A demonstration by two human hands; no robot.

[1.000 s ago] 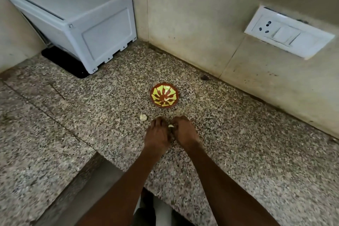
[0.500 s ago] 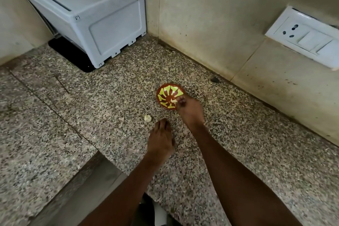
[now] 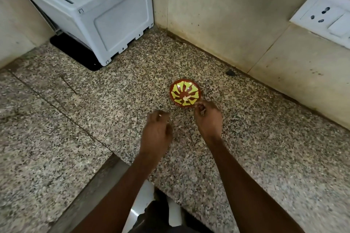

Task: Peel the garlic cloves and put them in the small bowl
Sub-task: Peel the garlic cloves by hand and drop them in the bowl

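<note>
The small red bowl (image 3: 174,98) with a yellow-green pattern stands on the speckled granite counter (image 3: 255,147). One pale peeled garlic clove (image 3: 186,97) lies inside it. My right hand (image 3: 208,119) hovers just in front of the bowl's near rim, its fingers loosely curled with nothing visible in them. To the left, my left hand (image 3: 157,132) reaches down to the counter. Its curled fingertips close on a small whitish garlic clove (image 3: 160,115), of which only a sliver shows.
A white appliance box (image 3: 91,11) sits on a black mat in the back left corner. A beige tiled wall runs behind the bowl, with a white socket and switch plate (image 3: 325,19) at right. The counter edge drops off near my body.
My right hand carried a peeled clove to the bowl, let it go there and drew back slightly. My left hand moved forward and left onto the loose clove on the counter.
</note>
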